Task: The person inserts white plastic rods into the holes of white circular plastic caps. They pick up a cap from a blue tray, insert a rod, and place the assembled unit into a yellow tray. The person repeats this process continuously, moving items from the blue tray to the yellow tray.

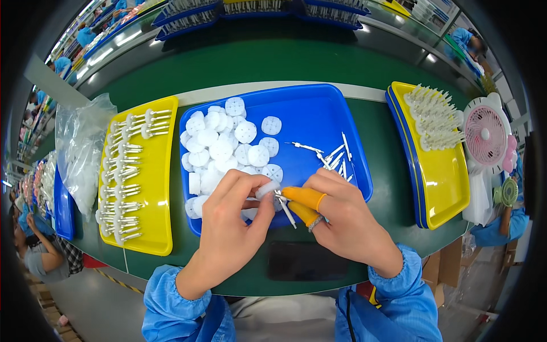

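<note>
Fingers of the left hand [228, 228] pinch a small round white plastic disc [266, 188], while the right hand [342, 219], wearing orange rubber finger covers [306, 198], grips a thin white plastic pin [286, 211] against it. Both hover over the near edge of a blue plastic tray [319, 114] holding more discs and pins. Left of that tray, a yellow tray [162, 171] carries assembled pieces.

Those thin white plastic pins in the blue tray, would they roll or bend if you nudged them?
The thin white plastic pins look slim and rounded, so they probably roll and scatter. Lying straight in the blue tray, they seem stiff, likely very light.
</note>
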A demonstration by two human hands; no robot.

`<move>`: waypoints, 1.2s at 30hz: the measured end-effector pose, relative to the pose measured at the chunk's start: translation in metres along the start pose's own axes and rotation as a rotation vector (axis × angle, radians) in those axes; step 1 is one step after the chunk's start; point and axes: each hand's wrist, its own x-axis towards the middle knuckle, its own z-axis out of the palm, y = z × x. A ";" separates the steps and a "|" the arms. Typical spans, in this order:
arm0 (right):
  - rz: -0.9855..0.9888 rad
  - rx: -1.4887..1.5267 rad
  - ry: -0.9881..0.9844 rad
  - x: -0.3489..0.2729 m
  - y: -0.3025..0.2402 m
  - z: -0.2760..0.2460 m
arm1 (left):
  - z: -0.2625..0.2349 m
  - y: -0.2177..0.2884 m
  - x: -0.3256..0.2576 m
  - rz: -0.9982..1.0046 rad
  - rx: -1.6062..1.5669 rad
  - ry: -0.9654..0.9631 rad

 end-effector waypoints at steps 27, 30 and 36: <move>0.058 0.064 0.205 -0.004 -0.013 0.031 | 0.003 0.006 -0.014 0.011 0.110 -0.045; 0.099 0.099 0.165 0.001 -0.007 0.029 | 0.007 0.001 -0.014 0.022 0.094 -0.031; 0.229 -0.364 0.309 0.008 0.039 0.001 | 0.001 0.003 -0.004 -0.043 0.050 0.058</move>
